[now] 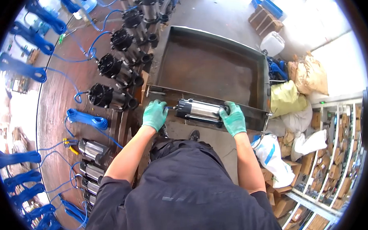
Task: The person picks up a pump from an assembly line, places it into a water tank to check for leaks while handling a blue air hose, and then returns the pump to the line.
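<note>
In front of me, a silver submersible pump [200, 109] with black ends lies on its side along the near ledge of a metal tank [270, 93]. My right hand [234, 119], in a green glove, is closed around the pump's right end, thumb on the near side. My left hand [154, 115], also gloved in green, is beside the other end. Its fingers are closed at the short visible stretch of cable [171, 107] leading to the pump; the palm side is hidden.
Brownish liquid fills the tank. At left, upright pumps [107, 97] line the workbench [56, 122], with more pumps [93, 150] lying nearer and coiled blue cables [86, 119]. Sacks [290, 98], a white jerrycan [272, 44] and shelving [332, 160] with boxes stand at right.
</note>
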`<state>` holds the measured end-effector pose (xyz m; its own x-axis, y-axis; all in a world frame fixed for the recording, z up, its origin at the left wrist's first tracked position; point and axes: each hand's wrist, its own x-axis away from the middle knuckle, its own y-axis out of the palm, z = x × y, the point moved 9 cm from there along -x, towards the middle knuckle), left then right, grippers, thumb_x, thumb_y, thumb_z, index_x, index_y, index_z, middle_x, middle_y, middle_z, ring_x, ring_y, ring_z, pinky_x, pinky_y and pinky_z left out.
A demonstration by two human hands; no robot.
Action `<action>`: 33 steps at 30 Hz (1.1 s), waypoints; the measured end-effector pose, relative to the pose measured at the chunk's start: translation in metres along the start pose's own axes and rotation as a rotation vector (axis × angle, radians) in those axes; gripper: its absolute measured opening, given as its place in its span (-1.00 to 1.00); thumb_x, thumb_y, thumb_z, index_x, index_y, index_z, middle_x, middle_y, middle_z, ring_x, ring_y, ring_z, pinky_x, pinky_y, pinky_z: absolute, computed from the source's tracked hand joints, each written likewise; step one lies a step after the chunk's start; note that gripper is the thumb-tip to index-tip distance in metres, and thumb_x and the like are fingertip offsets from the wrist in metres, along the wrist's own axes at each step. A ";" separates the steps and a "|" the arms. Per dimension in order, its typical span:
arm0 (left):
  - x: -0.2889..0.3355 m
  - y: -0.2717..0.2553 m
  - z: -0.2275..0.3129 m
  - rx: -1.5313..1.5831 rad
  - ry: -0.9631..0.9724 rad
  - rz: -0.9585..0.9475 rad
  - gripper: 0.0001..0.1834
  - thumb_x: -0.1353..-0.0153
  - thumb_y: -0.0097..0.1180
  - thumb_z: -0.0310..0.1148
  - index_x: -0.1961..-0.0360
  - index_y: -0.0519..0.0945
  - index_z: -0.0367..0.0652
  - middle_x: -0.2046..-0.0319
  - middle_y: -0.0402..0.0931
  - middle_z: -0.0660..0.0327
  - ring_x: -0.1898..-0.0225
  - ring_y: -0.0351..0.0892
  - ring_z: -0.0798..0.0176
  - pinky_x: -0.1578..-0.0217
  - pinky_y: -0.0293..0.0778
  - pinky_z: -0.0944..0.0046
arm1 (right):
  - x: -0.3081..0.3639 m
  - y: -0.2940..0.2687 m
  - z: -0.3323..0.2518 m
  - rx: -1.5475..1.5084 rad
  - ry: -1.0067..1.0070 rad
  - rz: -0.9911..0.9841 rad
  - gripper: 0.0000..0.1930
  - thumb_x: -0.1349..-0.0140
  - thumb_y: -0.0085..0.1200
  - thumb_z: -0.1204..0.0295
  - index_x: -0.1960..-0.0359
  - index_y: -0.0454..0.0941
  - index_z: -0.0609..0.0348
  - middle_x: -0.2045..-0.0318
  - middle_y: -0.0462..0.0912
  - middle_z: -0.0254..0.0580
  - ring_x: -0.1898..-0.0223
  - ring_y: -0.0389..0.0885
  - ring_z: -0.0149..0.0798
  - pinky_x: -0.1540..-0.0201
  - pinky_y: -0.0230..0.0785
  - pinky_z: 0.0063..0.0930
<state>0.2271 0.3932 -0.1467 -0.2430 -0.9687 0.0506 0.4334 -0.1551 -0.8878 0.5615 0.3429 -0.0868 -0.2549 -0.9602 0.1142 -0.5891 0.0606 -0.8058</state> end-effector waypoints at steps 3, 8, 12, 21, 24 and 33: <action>0.004 0.006 0.022 0.224 0.033 0.030 -0.64 -0.34 0.20 -0.14 0.02 0.64 -0.19 0.06 0.62 -0.06 -0.02 0.59 -0.16 -0.05 0.51 -0.02 | 0.014 0.001 0.042 -0.337 -0.042 0.079 -0.43 -0.31 0.29 0.13 -0.27 0.48 0.12 0.01 0.63 0.03 0.07 0.66 -0.10 -0.05 0.51 -0.23; 0.010 0.030 0.031 0.447 -0.191 -0.021 -0.38 -0.21 0.40 -0.07 -0.07 0.50 -0.36 0.10 0.66 -0.06 0.07 0.68 0.01 -0.01 0.54 0.12 | 0.063 -0.015 0.138 -0.344 0.252 0.195 -0.49 -0.30 0.30 0.15 -0.17 0.52 0.18 0.30 0.67 -0.07 0.28 0.64 -0.16 0.11 0.51 -0.25; 0.008 0.045 0.029 0.408 -0.231 -0.018 -0.30 -0.11 0.52 -0.10 -0.06 0.46 -0.37 0.18 0.68 0.02 0.18 0.68 0.12 0.06 0.56 0.17 | 0.107 -0.057 0.232 -0.027 0.526 0.392 -0.53 -0.22 0.32 0.15 -0.04 0.53 0.17 0.37 0.69 -0.04 0.31 0.69 0.02 0.17 0.51 -0.10; 0.001 0.033 0.044 0.326 -0.211 -0.039 -0.20 0.01 0.61 -0.12 -0.05 0.38 -0.37 0.19 0.68 -0.03 0.18 0.67 0.09 0.06 0.57 0.17 | 0.082 -0.063 0.295 0.402 0.506 0.361 -0.35 -0.20 0.27 0.14 -0.30 0.38 0.05 0.04 0.64 0.12 0.15 0.72 0.18 0.08 0.58 0.04; 0.000 0.028 0.052 0.308 -0.207 -0.042 -0.23 0.01 0.62 -0.17 -0.01 0.38 -0.37 0.21 0.68 -0.02 0.19 0.66 0.11 0.07 0.56 0.17 | 0.060 -0.057 0.327 0.455 0.518 0.163 -0.42 -0.27 0.15 0.22 -0.33 0.37 0.06 0.10 0.68 0.14 0.17 0.74 0.17 0.13 0.59 0.06; 0.001 0.044 0.028 0.389 -0.240 -0.061 -0.21 0.02 0.62 -0.14 -0.01 0.36 -0.38 0.20 0.66 -0.05 0.20 0.65 0.08 0.07 0.56 0.13 | 0.068 -0.083 0.285 -0.526 0.556 0.223 -0.78 -0.44 0.07 0.32 0.06 0.54 0.21 0.49 0.64 -0.12 0.55 0.64 -0.21 0.49 0.44 -0.29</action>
<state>0.2704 0.3802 -0.1723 -0.0904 -0.9659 0.2426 0.7295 -0.2301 -0.6442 0.8116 0.1947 -0.1781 -0.6730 -0.6419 0.3674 -0.7285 0.4893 -0.4795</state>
